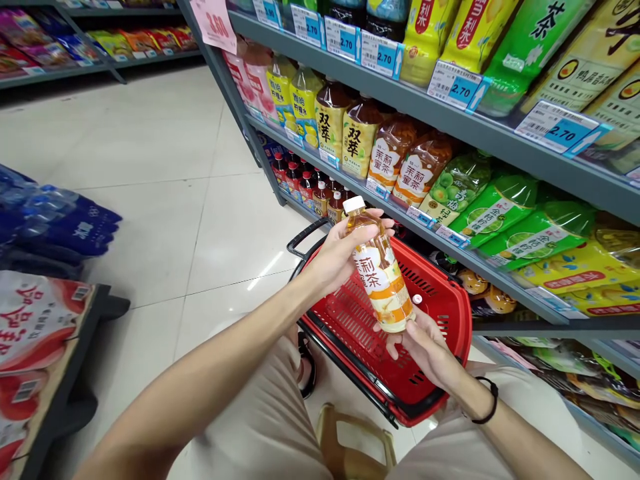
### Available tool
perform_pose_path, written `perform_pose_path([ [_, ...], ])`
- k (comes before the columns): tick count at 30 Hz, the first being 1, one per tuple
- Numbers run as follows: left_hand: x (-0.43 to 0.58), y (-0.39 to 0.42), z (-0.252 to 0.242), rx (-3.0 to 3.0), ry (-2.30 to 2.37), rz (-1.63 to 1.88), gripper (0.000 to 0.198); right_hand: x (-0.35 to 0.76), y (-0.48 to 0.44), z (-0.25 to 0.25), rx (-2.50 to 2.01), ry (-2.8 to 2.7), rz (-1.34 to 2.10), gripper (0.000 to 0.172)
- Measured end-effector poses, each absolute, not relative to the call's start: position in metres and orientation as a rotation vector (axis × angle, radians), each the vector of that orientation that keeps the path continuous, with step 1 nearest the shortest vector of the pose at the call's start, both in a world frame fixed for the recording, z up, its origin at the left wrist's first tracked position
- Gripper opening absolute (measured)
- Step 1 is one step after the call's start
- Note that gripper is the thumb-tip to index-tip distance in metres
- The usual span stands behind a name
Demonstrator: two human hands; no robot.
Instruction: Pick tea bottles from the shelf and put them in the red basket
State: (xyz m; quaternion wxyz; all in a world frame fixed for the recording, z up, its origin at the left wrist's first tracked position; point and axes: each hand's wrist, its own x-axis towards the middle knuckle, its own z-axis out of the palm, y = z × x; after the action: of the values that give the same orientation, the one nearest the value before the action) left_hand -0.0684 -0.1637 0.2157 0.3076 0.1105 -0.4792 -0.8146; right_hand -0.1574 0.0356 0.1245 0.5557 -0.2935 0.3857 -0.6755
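A bottle of amber tea (377, 273) with a white cap and an orange-and-white label is tilted between my two hands. Its neck end is wrapped by my left hand (345, 250), the thumb lying across the shoulder. Around the base, the fingers of my right hand (420, 337) hold the lower end. Beneath the bottle is a red shopping basket (450, 287) with slotted walls and a black rim. A small round white thing (417, 299), like a cap, shows inside it; what it belongs to is unclear.
Store shelves (425, 127) of bottled drinks with price tags run along the right. A black handle (307, 237) rises at the basket's far end. Blue-wrapped bottle packs (65, 217) and red-and-white cartons (37, 333) stand left. A beige stool (327, 433) shows between my legs.
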Motion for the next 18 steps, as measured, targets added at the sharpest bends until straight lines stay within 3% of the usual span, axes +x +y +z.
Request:
perform_pose_path([
  [9,-0.068,-0.163,0.215,0.268,-1.34,-2.151,0.048,-0.157,0.037,0.111,-0.8,1.119,-1.733,0.054],
  [18,-0.069,-0.166,0.218,0.179,-1.422,-2.07,0.036,-0.161,0.032,0.106,-1.023,1.438,-1.825,0.06],
])
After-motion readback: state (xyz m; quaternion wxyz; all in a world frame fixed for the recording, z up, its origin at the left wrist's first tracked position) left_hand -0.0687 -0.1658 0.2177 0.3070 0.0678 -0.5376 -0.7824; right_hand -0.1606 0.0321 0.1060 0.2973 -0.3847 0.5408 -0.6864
